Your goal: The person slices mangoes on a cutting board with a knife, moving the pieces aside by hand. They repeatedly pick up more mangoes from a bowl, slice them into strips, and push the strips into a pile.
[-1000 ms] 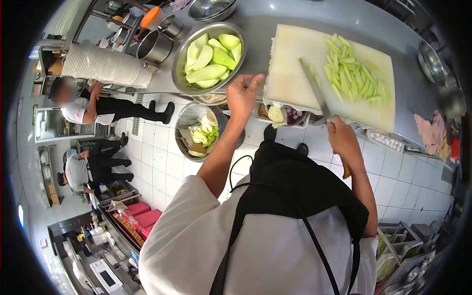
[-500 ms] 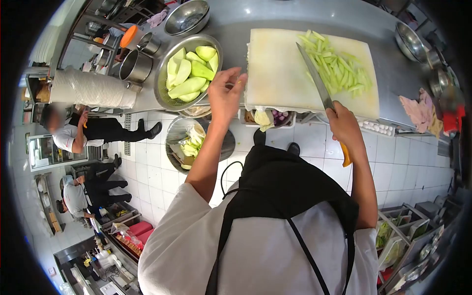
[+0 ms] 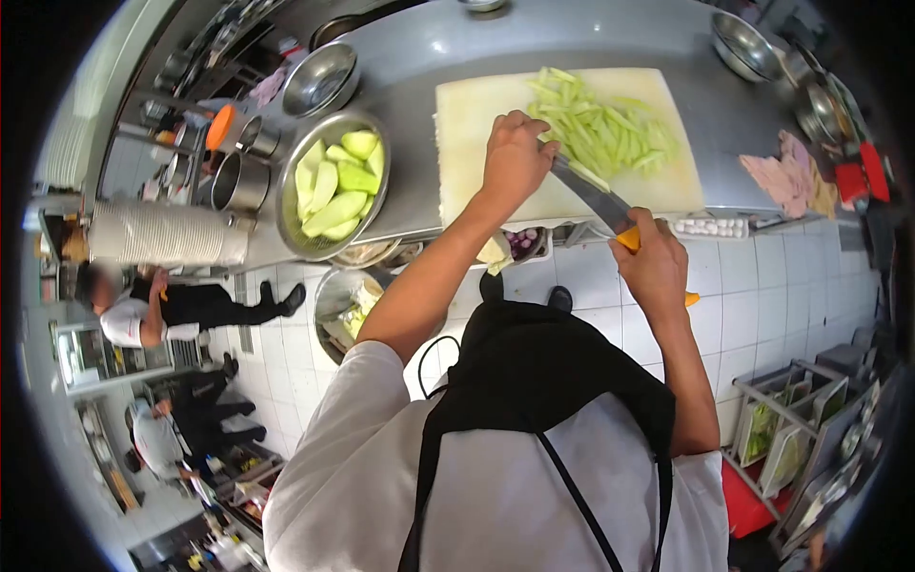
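Green strips [image 3: 610,138] lie heaped on the far right half of the white cutting board [image 3: 472,124]. The left hand [image 3: 515,160] sits at the pile's near edge, knuckles up and fingers curled under; whatever it pins is hidden. The right hand [image 3: 656,267] is wrapped tight round the yellow handle of the knife [image 3: 589,194], whose blade runs diagonally up to the left knuckles.

Judgement: fingertips tucked behind the knuckles, blade flat against them and tip low makes the cut safe and even. The board's bare left half gives working room.

A steel bowl [image 3: 283,214] of peeled green halves [image 3: 334,186] stands just left of the board. Pink cloths [image 3: 783,179] lie at the right, eggs [image 3: 703,227] under the counter edge. A co-worker [image 3: 162,310] stands well apart. Nothing crowds the blade.
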Demonstrator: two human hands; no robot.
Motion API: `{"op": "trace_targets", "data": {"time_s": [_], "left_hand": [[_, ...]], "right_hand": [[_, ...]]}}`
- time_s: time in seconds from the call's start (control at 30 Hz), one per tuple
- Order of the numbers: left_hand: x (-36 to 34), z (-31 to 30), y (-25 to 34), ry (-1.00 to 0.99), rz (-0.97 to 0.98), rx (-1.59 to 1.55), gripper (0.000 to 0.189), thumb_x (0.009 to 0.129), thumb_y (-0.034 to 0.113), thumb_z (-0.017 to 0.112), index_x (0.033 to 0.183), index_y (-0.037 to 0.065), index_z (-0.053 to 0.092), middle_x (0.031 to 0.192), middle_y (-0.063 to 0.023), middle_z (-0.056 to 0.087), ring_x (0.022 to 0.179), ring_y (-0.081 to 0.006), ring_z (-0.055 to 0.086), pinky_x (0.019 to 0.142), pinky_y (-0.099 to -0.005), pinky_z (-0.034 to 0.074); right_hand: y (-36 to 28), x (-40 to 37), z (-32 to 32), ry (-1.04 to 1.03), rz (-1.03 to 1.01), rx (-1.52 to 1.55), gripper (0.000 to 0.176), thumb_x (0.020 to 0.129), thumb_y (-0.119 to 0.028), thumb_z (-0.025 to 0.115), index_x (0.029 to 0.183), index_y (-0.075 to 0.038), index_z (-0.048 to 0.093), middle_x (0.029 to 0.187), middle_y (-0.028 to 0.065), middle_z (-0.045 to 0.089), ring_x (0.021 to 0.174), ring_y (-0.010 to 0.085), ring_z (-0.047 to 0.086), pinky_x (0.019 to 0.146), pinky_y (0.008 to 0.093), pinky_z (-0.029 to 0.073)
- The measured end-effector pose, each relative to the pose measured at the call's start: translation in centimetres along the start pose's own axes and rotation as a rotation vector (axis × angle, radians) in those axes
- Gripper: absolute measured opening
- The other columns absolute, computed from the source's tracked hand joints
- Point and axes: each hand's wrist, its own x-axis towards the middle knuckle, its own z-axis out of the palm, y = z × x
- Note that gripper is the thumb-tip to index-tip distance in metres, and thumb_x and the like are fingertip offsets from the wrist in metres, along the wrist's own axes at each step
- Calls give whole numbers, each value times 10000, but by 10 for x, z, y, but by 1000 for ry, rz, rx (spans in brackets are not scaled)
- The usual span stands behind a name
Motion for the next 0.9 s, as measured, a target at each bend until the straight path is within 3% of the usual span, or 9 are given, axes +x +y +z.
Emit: {"op": "trace_targets", "data": {"time_s": [0.17, 0.27, 0.4, 0.53, 0.57, 0.67, 0.7, 0.8, 0.9], "left_hand": [[37, 29, -9, 69, 131, -73, 247, 821, 137, 796, 1044, 33, 773, 1056, -147, 696, 996, -337, 642, 899, -424, 527], [50, 16, 1, 121, 73, -95, 242, 819, 124, 800, 1040, 29, 772, 1042, -135, 691, 947, -313, 650, 852, -406, 535], [42, 12, 6, 62, 53, -98, 236, 809, 168, 835, 999, 39, 781, 1017, -133, 686, 885, -289, 649, 797, -388, 531], [23, 19, 37, -47, 209, -134, 254, 802, 210, 854, 979, 42, 781, 941, -119, 684, 829, -285, 649, 770, -396, 531], [22, 19, 48, -154, 136, -142, 234, 771, 190, 839, 931, 32, 773, 916, -149, 680, 929, -343, 645, 840, -440, 538], [25, 41, 50, -208, 156, -138, 240, 795, 221, 842, 937, 39, 778, 847, -117, 671, 835, -287, 659, 766, -404, 531], [31, 46, 49, -232, 150, -123, 210, 811, 203, 808, 923, 28, 776, 846, -128, 676, 857, -314, 667, 784, -424, 537], [61, 83, 35, -124, 309, 11, 185, 836, 169, 763, 953, 25, 774, 885, -148, 687, 898, -346, 672, 823, -453, 542], [70, 76, 55, -45, 283, -127, 198, 855, 146, 731, 1013, 30, 764, 937, -172, 691, 956, -371, 667, 871, -469, 538]], "right_hand": [[19, 2, -1, 73, 14, -44, 353, 789, -149, 802, 1087, -74, 628, 910, 172, 677, 753, 404, 682, 668, 483, 544], [31, 8, -1, 129, 39, -51, 355, 784, -147, 806, 1081, -71, 628, 907, 177, 675, 756, 412, 680, 672, 488, 544], [43, 14, -2, 146, 54, -40, 364, 784, -154, 809, 1081, -68, 617, 904, 181, 668, 781, 419, 680, 681, 498, 540], [47, 20, 2, 147, 25, -41, 381, 791, -155, 803, 1097, -65, 595, 903, 181, 655, 789, 422, 678, 678, 508, 534], [46, 21, 3, 141, 15, -46, 385, 793, -158, 802, 1101, -64, 590, 903, 181, 653, 791, 423, 677, 678, 511, 533], [43, 24, 8, 126, -3, -47, 385, 796, -164, 799, 1100, -67, 583, 902, 178, 647, 793, 426, 674, 682, 514, 531], [43, 25, 8, 123, -6, -47, 383, 796, -165, 798, 1097, -68, 581, 902, 177, 646, 794, 428, 673, 683, 514, 531], [40, 27, 10, 115, 5, -50, 363, 804, -167, 785, 1092, -69, 589, 913, 179, 664, 809, 420, 681, 700, 517, 535], [31, 22, 12, 131, -46, 39, 341, 838, -178, 760, 1111, -58, 595, 886, 204, 690, 822, 417, 685, 707, 515, 530]]}}
